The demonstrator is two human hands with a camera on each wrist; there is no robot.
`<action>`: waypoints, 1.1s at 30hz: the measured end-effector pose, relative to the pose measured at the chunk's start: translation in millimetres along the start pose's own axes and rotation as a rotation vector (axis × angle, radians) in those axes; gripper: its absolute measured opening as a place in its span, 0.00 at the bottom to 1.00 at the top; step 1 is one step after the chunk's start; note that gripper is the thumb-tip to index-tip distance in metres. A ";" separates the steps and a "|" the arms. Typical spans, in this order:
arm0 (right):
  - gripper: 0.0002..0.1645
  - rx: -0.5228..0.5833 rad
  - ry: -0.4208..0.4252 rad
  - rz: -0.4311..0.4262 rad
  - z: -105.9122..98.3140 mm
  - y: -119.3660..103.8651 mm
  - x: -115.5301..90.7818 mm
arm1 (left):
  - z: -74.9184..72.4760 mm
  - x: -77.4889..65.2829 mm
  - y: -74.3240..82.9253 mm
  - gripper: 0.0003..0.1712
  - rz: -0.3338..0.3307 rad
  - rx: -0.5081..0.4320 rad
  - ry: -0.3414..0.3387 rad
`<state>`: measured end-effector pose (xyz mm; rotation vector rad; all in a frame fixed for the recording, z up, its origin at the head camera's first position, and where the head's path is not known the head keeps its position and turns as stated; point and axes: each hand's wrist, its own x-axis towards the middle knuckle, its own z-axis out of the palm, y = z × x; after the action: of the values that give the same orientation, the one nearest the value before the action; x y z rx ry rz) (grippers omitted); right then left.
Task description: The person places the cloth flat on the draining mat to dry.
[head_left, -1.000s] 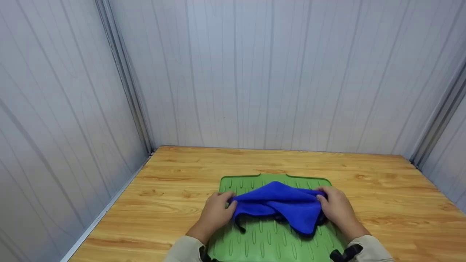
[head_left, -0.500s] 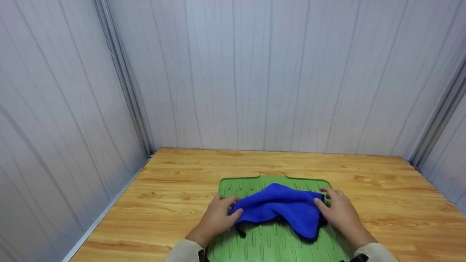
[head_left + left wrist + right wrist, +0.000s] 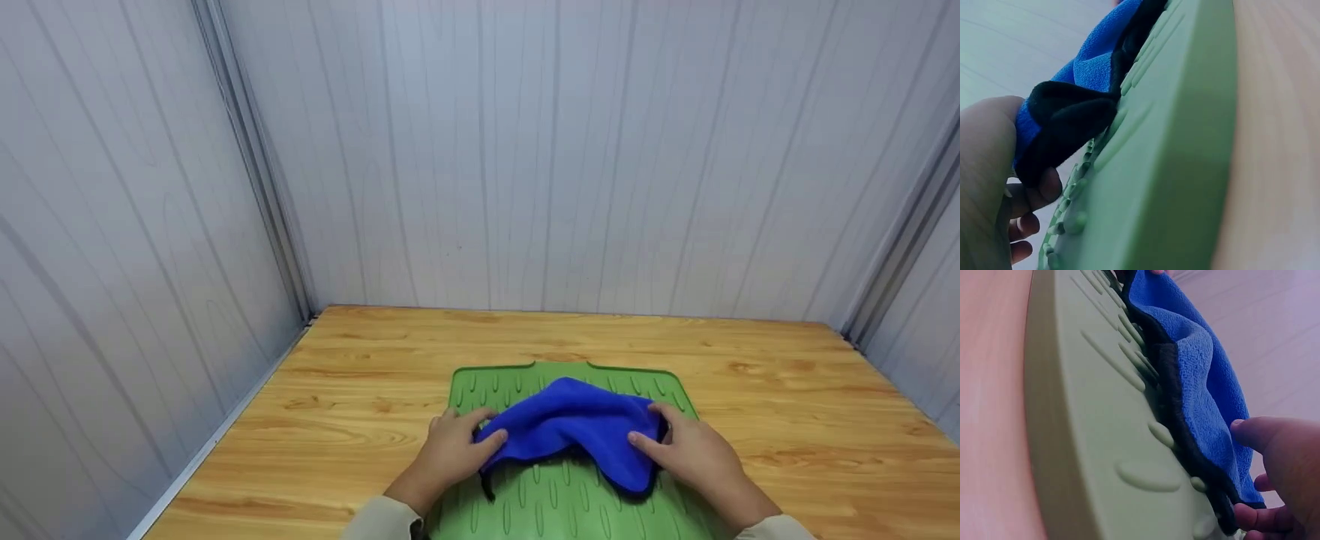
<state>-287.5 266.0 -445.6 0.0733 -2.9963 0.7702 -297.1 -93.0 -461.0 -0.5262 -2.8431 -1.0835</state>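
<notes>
A blue cloth (image 3: pixel 577 420) with a black edge and black underside lies rumpled on a green ridged mat (image 3: pixel 555 495). My left hand (image 3: pixel 457 450) holds its left end, thumb on the blue side. In the left wrist view the cloth's folded black end (image 3: pixel 1067 124) lies between the left thumb side and the fingertips (image 3: pixel 1050 184). At the cloth's right end is my right hand (image 3: pixel 694 454), its thumb on the blue face and its fingers curled at the edge. The right wrist view shows these fingertips (image 3: pixel 1247 516) touching the black border.
The mat lies on a wood-grain table (image 3: pixel 360 390), near its front. Pale panel walls (image 3: pixel 525 150) stand behind the table and at both sides. A metal corner strip (image 3: pixel 259 165) runs down at the left.
Both hands let go of the cloth's ends, loosened, then moved inward and took the cloth again nearer its middle. The cloth settled lower on the mat.
</notes>
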 end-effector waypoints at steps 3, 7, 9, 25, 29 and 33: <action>0.50 0.024 0.013 -0.020 0.4 -3.0 -1.4 | -0.6 -0.9 -1.9 0.24 -0.026 -0.110 0.005; 0.51 0.032 0.006 -0.052 1.4 -3.5 -2.2 | 1.9 -1.7 -3.3 0.19 -0.059 -0.226 0.010; 0.52 0.007 0.000 -0.064 1.4 -4.0 -2.0 | 2.4 -2.2 -3.3 0.19 -0.068 -0.262 0.011; 0.08 -0.004 -0.006 -0.130 -7.0 5.3 -1.8 | -2.8 -5.6 -14.3 0.13 0.013 -0.388 0.062; 0.07 -0.007 -0.039 -0.110 -15.4 12.2 0.1 | -4.4 -7.5 -14.6 0.13 -0.018 -0.373 0.047; 0.06 -0.025 -0.057 -0.133 -19.3 12.8 0.4 | -4.4 -9.0 -10.4 0.13 -0.047 -0.292 0.023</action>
<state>-287.9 286.5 -434.8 0.2952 -3.0155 0.7292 -292.4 -105.8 -465.9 -0.4599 -2.7044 -1.5150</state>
